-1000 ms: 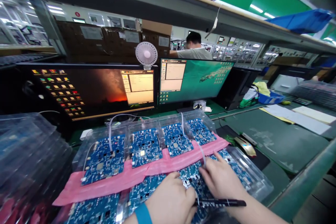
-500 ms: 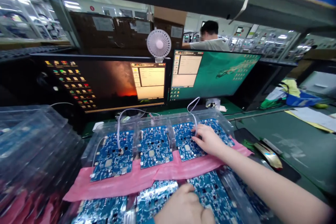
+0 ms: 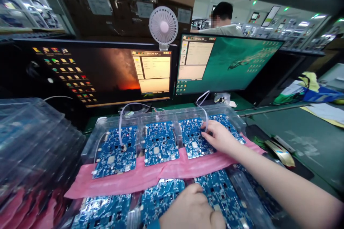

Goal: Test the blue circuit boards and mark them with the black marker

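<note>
1. Closest to us, the left hand (image 3: pixel 192 207) comes down curled between two blue circuit boards in the near row, right over the edge of the right-hand board (image 3: pixel 221 195). The bottom of the frame cuts it off, so I can't tell whether it's holding anything. A blue wristband (image 3: pixel 153 224) peeks out at the wrist.
2. Up from there, a strip of pink foam (image 3: pixel 134 183) runs across, separating the near row from the far row.
3. Now the right hand (image 3: pixel 219 137), reaching in from the right, its fingers (image 3: pixel 206 134) spread slightly and resting on the third blue board (image 3: pixel 192 137) of the far row. A white cable (image 3: pixel 204 109) drops in right beside those fingers, but can't call a pinch from here.
4. That board sits in a clear plastic tray (image 3: pixel 172 116), in line with three more boards, and another white cable (image 3: pixel 124 123) loops down onto the first board (image 3: pixel 114 152).
5. Over on the left, a stack of clear trays (image 3: pixel 34 143) piles up beside the pink foam.
6. To the right, a foil pack (image 3: pixel 279 154) lies on a green mat (image 3: pixel 301 139).
7. Further back, two monitors (image 3: pixel 88 73) (image 3: pixel 228 62) stand side by side, with a white fan (image 3: pixel 163 25) clipped between them.
8. Behind it all, a co-worker (image 3: pixel 223 18) in a white T-shirt stands past the cardboard boxes (image 3: pixel 99 14).
</note>
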Motion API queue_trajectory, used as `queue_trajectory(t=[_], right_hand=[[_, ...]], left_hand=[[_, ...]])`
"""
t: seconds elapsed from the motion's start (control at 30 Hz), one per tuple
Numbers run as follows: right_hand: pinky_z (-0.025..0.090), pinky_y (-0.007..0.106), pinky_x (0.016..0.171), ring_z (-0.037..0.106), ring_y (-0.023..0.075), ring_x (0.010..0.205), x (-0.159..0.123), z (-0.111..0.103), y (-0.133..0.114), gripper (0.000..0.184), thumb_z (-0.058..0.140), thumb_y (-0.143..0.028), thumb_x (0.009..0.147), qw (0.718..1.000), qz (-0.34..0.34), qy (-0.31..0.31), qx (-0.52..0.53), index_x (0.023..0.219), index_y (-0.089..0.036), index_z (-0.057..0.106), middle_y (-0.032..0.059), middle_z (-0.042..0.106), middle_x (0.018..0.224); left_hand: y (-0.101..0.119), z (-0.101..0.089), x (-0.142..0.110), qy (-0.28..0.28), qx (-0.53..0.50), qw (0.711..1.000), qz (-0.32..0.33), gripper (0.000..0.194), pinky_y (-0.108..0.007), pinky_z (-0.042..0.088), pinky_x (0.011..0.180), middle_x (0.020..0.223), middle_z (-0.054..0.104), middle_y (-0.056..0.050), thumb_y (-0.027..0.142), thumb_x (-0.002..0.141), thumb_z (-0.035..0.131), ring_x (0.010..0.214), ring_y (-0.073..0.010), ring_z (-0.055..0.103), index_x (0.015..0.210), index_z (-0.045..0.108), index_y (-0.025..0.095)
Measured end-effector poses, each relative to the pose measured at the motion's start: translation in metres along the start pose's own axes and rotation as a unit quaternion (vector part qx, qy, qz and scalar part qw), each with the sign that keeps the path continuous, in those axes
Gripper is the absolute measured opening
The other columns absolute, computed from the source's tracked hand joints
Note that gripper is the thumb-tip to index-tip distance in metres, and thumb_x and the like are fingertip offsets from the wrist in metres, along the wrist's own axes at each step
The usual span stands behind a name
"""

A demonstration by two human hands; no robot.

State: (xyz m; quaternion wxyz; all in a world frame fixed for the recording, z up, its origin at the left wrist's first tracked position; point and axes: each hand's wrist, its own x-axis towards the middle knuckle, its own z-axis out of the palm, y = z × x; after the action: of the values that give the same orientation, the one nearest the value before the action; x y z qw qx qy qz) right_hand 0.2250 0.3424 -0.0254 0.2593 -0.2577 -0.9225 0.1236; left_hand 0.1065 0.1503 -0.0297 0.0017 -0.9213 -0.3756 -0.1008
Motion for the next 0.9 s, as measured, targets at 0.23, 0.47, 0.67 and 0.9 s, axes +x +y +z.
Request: queue_trajectory(t=[0.23, 0.47, 0.67, 0.9], right_hand=[[0.040, 0.034, 0.081, 0.051, 0.0193, 0.088, 0.000, 0.000, 0.000, 0.022, 0.053, -0.014, 0.078, 1.000, -0.002, -0.006, -0.024, 0.058, -0.017, 0.045, 0.0036, 0.058, 0.086], [0.033, 0.040, 0.090, 0.050, 0.0211, 0.094, -0.002, 0.010, -0.001, 0.020, 0.055, -0.017, 0.079, 0.998, 0.019, -0.016, -0.066, 0.060, -0.017, 0.048, 0.0034, 0.058, 0.087], [0.021, 0.046, 0.098, 0.048, 0.0200, 0.099, -0.005, 0.017, -0.009, 0.012, 0.057, -0.014, 0.078, 0.994, 0.025, -0.010, -0.107, 0.066, -0.017, 0.053, 0.0023, 0.059, 0.087], [0.016, 0.050, 0.099, 0.038, 0.0249, 0.113, -0.003, -0.035, -0.007, 0.014, 0.060, -0.032, 0.079, 0.988, -0.021, 0.031, -0.147, 0.072, -0.020, 0.060, 0.0031, 0.053, 0.110]], left_hand=[[0.000, 0.002, -0.001, 0.026, 0.010, 1.000, -0.004, 0.029, -0.026, 0.033, 0.059, 0.050, 0.055, 0.006, 0.016, 0.078, 0.049, 0.048, -0.0102, 0.044, 0.052, 0.038, 0.018], [0.000, 0.005, -0.001, 0.039, 0.030, 0.999, 0.000, 0.029, -0.026, 0.032, 0.059, 0.047, 0.054, 0.006, 0.016, 0.075, 0.052, 0.046, -0.0103, 0.043, 0.051, 0.037, 0.018], [-0.004, 0.016, -0.001, 0.047, 0.049, 0.998, -0.001, 0.029, -0.026, 0.034, 0.058, 0.046, 0.055, 0.006, 0.016, 0.077, 0.051, 0.043, -0.0098, 0.042, 0.050, 0.040, 0.018], [-0.020, 0.033, -0.011, 0.019, -0.018, 1.000, 0.017, 0.024, -0.020, 0.040, 0.066, 0.056, 0.059, 0.007, 0.020, 0.084, 0.051, 0.049, -0.0046, 0.048, 0.060, 0.050, 0.016]])
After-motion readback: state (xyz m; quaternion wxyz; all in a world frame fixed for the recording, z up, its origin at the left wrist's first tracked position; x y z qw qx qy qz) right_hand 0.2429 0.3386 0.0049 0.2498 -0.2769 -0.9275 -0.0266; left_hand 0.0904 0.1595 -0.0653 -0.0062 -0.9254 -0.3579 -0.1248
